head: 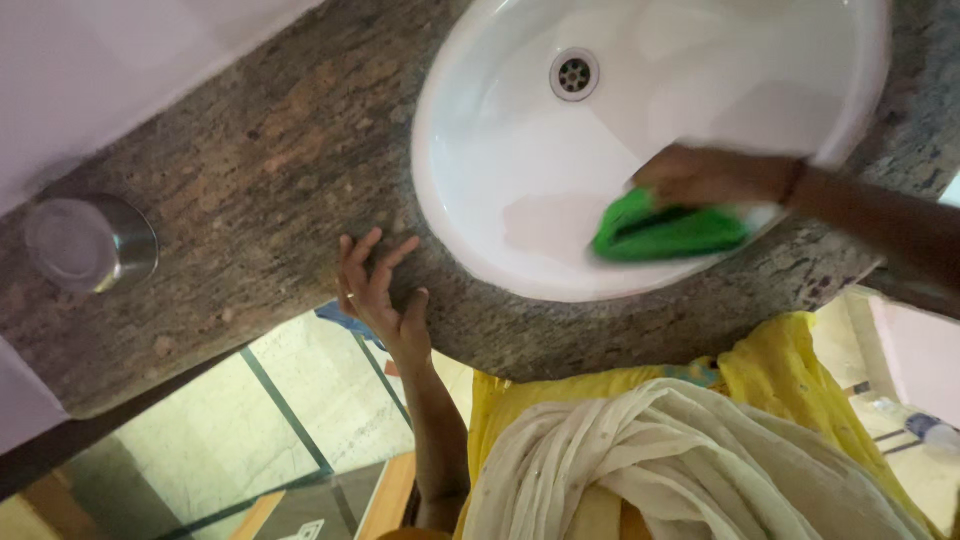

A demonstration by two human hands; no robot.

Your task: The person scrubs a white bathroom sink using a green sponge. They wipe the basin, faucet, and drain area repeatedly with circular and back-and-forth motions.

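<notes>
Spanning the view, the speckled stone worktop (250, 180) carries a white basin (520, 130), my landmark. Inside its near wall, the right hand (710, 178) presses closed on a green cloth (665, 232), apparently mid-wipe. Beside the basin's rim, the left hand (378, 290) rests spread and empty. Far from the basin stands a steel cup (90, 243).

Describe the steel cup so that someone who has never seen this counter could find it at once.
Start at the white oval sink set in the speckled stone counter, where the right hand presses a green cloth. Go past the left hand on the counter's edge towards the wall. The steel cup stands there alone, round and shiny.
</notes>
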